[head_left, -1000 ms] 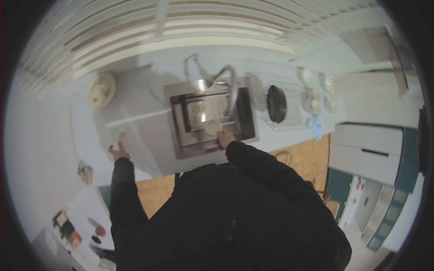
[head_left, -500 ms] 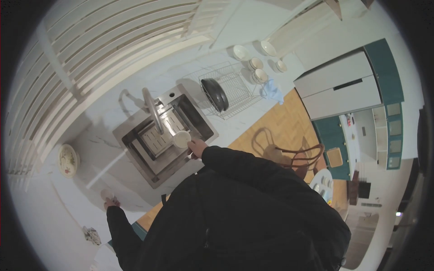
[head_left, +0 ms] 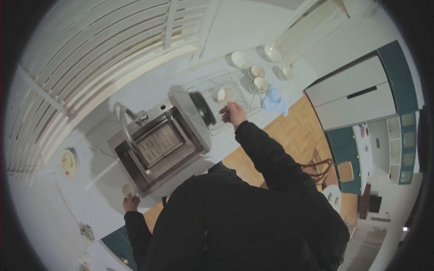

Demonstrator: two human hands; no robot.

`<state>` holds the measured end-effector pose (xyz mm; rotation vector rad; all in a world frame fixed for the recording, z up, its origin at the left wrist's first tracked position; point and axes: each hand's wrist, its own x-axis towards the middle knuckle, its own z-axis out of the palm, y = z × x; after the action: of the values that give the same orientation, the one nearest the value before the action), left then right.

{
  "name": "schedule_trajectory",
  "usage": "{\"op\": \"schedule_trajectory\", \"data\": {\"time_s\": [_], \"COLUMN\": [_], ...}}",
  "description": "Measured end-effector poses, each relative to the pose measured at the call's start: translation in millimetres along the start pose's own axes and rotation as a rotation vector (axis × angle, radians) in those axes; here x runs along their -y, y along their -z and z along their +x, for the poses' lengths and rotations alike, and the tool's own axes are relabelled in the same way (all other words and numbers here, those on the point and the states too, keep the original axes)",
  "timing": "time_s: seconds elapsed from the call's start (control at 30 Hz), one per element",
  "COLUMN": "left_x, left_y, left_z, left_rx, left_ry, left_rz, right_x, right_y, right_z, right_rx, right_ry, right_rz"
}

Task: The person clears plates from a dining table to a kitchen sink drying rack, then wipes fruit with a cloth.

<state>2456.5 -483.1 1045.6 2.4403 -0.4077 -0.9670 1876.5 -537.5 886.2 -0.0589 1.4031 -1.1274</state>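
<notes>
My right hand (head_left: 233, 114) grips a small white bowl (head_left: 224, 95) by its edge, over the wire dish rack (head_left: 246, 100). A black pan (head_left: 202, 108) stands on edge at the rack's near side, left of that hand. Beside the sink's (head_left: 204, 148) lower left corner, my left hand (head_left: 131, 203) has its fingers closed on another small whitish bowl (head_left: 129, 189), faint against the counter. The curved faucet (head_left: 124, 124) arches over the basin, where a slotted metal tray (head_left: 159, 145) lies.
Several white bowls (head_left: 259, 85) and a light blue cloth (head_left: 275, 100) sit on the counter past the rack. A patterned plate (head_left: 68, 163) lies at the left, with a crumpled cloth (head_left: 87, 231) lower down. A brown-handled bag (head_left: 318, 170) is behind me on the right.
My right hand has carried its bowl from over the sink to over the dish rack. The left hand and its bowl have moved rightward, close to the sink's corner. The view has shifted slightly.
</notes>
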Motion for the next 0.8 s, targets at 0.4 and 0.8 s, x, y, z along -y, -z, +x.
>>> {"op": "schedule_trajectory", "data": {"time_s": [0.4,0.8], "left_x": [-1.7,-22.3], "left_y": [-273.2,-383.3], "left_z": [-222.0,-332.5], "left_rx": [0.167,0.258], "left_ry": [-0.102,-0.113], "left_rz": [0.241,0.630], "right_x": [-38.2,-47.2], "right_y": [144.2,156.6], "right_z": [196.8,238.1], "right_rx": [-0.187,-0.055], "right_ry": [-0.484,-0.593], "right_rz": [-0.063,-0.118]}}
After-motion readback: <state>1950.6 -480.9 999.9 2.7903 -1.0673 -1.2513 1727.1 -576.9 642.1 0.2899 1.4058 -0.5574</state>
